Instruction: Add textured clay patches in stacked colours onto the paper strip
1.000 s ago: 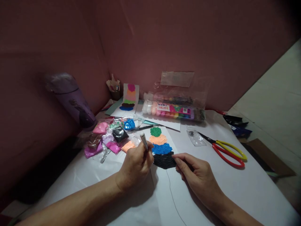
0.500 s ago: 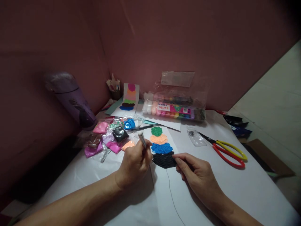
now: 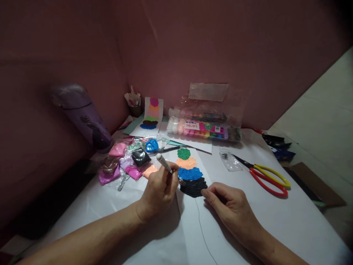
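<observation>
My left hand [image 3: 160, 189] is closed around a pale pen-shaped tool [image 3: 163, 163], tilted with its upper end to the left. The tool's lower tip is by the left side of a black ridged clay band [image 3: 193, 188]. At the band's right edge, thumb and forefinger of my right hand [image 3: 227, 204] are pinched together; whether a bit of clay is between them I cannot make out. Above the black band lie a blue clay band [image 3: 190, 173], a peach clay band [image 3: 186, 162] and a green clay piece [image 3: 183, 153], all on a white paper strip [image 3: 190, 224] with a drawn line.
Bagged clay [image 3: 141, 157] in several colours lies left, before a purple bottle [image 3: 85, 117]. Red-and-yellow-handled scissors [image 3: 268, 178] and a small plastic bag [image 3: 231, 162] are right. Behind stand a clay pack [image 3: 204, 129], a coloured card [image 3: 152, 112] and a cup of tools [image 3: 134, 106].
The tool in my left hand has tilted further, its upper end shifting left. My right fingertips have moved slightly down along the black band's right edge.
</observation>
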`<state>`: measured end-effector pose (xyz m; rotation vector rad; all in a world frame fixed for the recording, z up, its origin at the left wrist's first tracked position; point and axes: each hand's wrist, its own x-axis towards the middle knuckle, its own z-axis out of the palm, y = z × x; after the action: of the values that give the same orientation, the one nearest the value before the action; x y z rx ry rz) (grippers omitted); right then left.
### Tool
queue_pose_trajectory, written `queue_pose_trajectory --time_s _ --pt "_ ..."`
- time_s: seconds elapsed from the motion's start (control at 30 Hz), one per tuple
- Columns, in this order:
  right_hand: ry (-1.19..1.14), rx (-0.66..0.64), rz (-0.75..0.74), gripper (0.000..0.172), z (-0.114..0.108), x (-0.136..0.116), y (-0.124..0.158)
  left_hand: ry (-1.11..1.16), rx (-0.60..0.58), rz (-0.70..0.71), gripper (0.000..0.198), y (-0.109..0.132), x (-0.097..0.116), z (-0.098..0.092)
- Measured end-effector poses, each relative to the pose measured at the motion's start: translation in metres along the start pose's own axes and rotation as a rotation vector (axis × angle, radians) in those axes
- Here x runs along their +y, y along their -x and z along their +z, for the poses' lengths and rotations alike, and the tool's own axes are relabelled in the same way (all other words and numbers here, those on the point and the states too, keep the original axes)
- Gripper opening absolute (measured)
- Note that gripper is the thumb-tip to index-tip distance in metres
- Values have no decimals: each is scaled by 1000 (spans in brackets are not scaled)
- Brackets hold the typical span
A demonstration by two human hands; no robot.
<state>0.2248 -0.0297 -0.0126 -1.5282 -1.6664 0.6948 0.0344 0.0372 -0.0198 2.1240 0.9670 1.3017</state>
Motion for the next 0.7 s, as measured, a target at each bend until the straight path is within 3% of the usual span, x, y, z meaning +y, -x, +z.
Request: queue_pose_trajectory --time_s 0.17,0.47,0.7 --pt "5 4 -9 32 0 0 2 6 -81 2 14 0 1 0" --pt "25 5 -14 32 -1 -2 0 -2 -14 -64 11 -4 2 1" --pt "35 19 -23 33 0 -1 0 -14 -114 -95 11 -5 2 3"
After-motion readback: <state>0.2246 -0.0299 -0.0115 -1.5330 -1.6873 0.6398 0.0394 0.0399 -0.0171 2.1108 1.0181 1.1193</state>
